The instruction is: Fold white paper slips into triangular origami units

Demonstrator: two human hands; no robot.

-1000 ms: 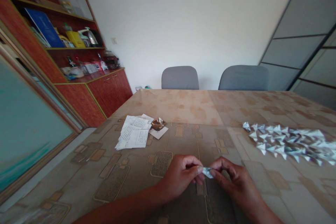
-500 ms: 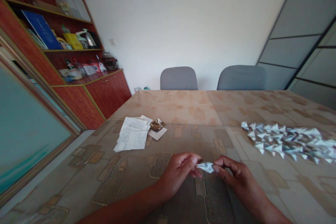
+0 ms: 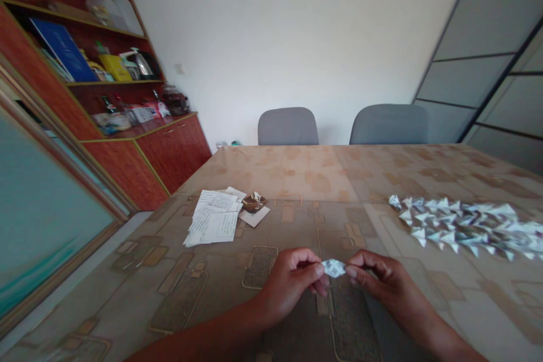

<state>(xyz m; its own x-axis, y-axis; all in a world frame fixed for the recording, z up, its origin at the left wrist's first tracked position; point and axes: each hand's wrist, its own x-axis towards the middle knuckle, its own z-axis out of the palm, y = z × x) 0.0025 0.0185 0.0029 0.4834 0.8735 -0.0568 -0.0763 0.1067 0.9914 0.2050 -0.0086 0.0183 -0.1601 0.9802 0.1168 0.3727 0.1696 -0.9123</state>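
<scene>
Between my two hands, just above the table, is a small folded piece of printed paper [image 3: 335, 268], whitish with a pointed, many-sided shape. My left hand [image 3: 297, 277] pinches its left end between thumb and fingers. At its right end, the thumb and forefinger of my right hand [image 3: 377, 277] are closed on it. To the right on the table lie several rows of folded paper pieces [image 3: 449, 226] with upright points. Left of my hands is a loose stack of printed paper sheets [image 3: 216, 218], beside a brown-and-white picture sheet [image 3: 254, 203].
A patterned cloth covers the table [image 3: 314, 172]. Two grey chairs [image 3: 288, 126] stand at its far side, against a white wall. On the left is a red-brown shelf cabinet [image 3: 169, 147] holding bottles, a kettle and a blue folder [image 3: 63, 48].
The folded paper has turned between my fingers and now shows a broader face. My left fingers have shifted their pinch slightly. The view has moved a little.
</scene>
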